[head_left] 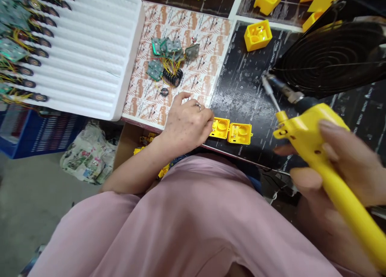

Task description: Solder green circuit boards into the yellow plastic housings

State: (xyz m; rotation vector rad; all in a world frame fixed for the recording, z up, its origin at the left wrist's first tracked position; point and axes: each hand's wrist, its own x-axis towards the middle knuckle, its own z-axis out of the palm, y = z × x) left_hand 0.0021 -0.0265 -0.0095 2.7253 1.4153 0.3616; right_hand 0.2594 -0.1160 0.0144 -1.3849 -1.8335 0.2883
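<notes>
The left hand (187, 124) lies palm-down at the near edge of the desk (241, 88), its fingers (208, 122) curled loosely and touching the left end of a pair of small yellow plastic housings (231, 131) that sit side by side on the black mat. The hand does not close around them; it only presses or steadies them from the side.

The right hand (340, 164) is wrapped firmly around the yellow handle of a soldering iron (304, 136), close to the camera and blurred. The iron's metal tip (269, 90) points up and away, well apart from the housings and near the black wire guard of a fan (334, 56).

Just beyond the left hand, on the patterned sheet (181, 48), lies a tangle of small green circuit boards (164, 58) with yellow wires, a black coil and a button cell. A white foam tray (90, 56) to the left holds more wired boards in its grooves. Loose yellow housings (257, 35) lie farther back.

To work well here, the housings seem best held flat and still by their edge, fingertips kept clear of where the hot tip would come down, and the iron brought in slowly rather than swung.
</notes>
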